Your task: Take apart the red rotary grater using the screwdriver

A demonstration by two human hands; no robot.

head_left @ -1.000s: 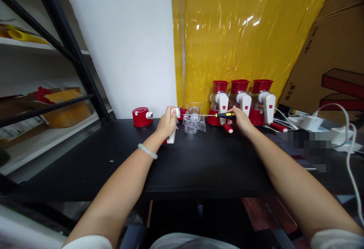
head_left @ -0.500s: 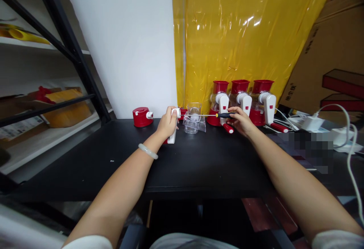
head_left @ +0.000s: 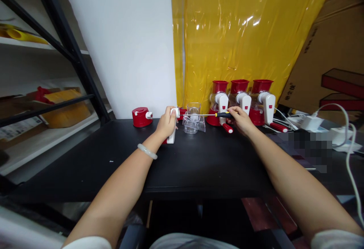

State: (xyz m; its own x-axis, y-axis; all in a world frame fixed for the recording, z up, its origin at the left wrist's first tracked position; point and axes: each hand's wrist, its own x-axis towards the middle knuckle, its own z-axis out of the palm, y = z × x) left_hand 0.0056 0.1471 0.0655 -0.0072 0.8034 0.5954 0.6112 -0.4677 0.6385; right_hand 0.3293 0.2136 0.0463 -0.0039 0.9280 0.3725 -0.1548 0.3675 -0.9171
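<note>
My left hand (head_left: 167, 123) is closed around a white crank handle (head_left: 172, 136) with a red grip, held just above the black table. In my right hand (head_left: 239, 118) is the black and yellow handle of a screwdriver (head_left: 223, 115). Its long thin shaft points left, and the tip meets the round white end of the crank beside my left fingers. Behind the shaft stands a clear plastic housing (head_left: 191, 127). A red base (head_left: 142, 117) with a white knob sits left of my left hand.
Three assembled red and white rotary graters (head_left: 239, 97) line the back right. White chargers and cables (head_left: 313, 122) lie at the right, near a large cardboard box (head_left: 335, 51). A black-framed shelf (head_left: 82, 66) stands at the left. Yellow film (head_left: 227, 32) hangs behind.
My right fingers have shifted slightly on the screwdriver handle, whose yellow part shows more. The crank and my left hand stay nearly in place.
</note>
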